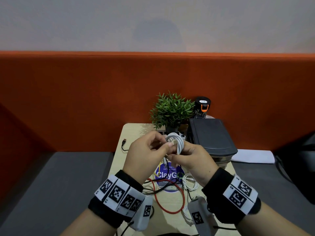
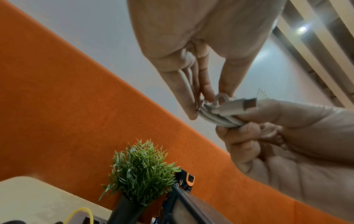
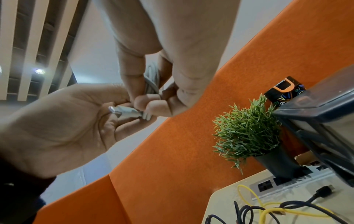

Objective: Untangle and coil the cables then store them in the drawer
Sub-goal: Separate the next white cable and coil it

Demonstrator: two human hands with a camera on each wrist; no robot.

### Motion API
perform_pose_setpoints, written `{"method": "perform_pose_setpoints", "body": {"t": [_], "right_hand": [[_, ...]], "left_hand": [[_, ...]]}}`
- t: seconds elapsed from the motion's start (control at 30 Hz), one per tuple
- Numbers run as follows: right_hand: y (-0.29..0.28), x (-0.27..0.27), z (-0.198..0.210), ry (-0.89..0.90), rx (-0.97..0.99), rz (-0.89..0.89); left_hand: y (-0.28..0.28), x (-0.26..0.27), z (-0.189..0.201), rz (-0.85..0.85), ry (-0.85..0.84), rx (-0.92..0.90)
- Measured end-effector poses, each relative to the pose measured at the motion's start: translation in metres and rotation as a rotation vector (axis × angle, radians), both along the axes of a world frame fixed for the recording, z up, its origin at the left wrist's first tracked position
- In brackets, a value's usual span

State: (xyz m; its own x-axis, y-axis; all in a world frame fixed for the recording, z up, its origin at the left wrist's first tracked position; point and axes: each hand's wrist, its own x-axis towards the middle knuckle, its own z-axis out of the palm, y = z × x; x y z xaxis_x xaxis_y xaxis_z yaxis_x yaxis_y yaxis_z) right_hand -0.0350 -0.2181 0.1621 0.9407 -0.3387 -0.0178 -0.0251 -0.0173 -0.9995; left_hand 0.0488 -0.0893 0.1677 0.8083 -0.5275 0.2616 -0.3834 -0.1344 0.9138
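Note:
Both hands hold a coiled white cable [image 1: 176,142] above the small table [image 1: 136,128]. My left hand [image 1: 166,145] pinches the coil's side between thumb and fingers; in the left wrist view the left hand [image 2: 203,106] meets the bundle [image 2: 220,119] with the cable's silver plug [image 2: 241,104] sticking out. My right hand [image 1: 173,155] grips the coil from the right; in the right wrist view its fingers [image 3: 145,104] curl round the strands [image 3: 152,81], beside the plug [image 3: 124,112]. A red cable [image 1: 170,203], a black cable [image 1: 123,145], a yellow cable [image 3: 268,210] and another white cable [image 1: 190,183] lie tangled below.
A dark grey drawer unit [image 1: 211,135] stands at the table's back right. A potted plant [image 1: 172,111] and a black bottle [image 1: 202,106] stand behind, against the orange partition [image 1: 85,99]. A power strip [image 3: 283,183] lies by the plant. Grey seats flank the table.

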Motion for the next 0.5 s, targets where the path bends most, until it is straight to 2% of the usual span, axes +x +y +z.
{"method": "perform_pose_setpoints", "body": {"t": [0.17,0.3,0.5], "right_hand": [[0.002,-0.001,-0.005,-0.009,-0.136,0.008],[0.003,-0.002,-0.003,0.03,0.033,-0.019],[0.003,-0.003,0.004,0.044,0.01,-0.023]], "left_hand": [[0.001,0.004,-0.005,0.028,-0.094,0.073],[0.002,0.007,-0.009,0.039,-0.253,0.129],[0.002,0.009,-0.013,0.042,-0.505,0.119]]}}
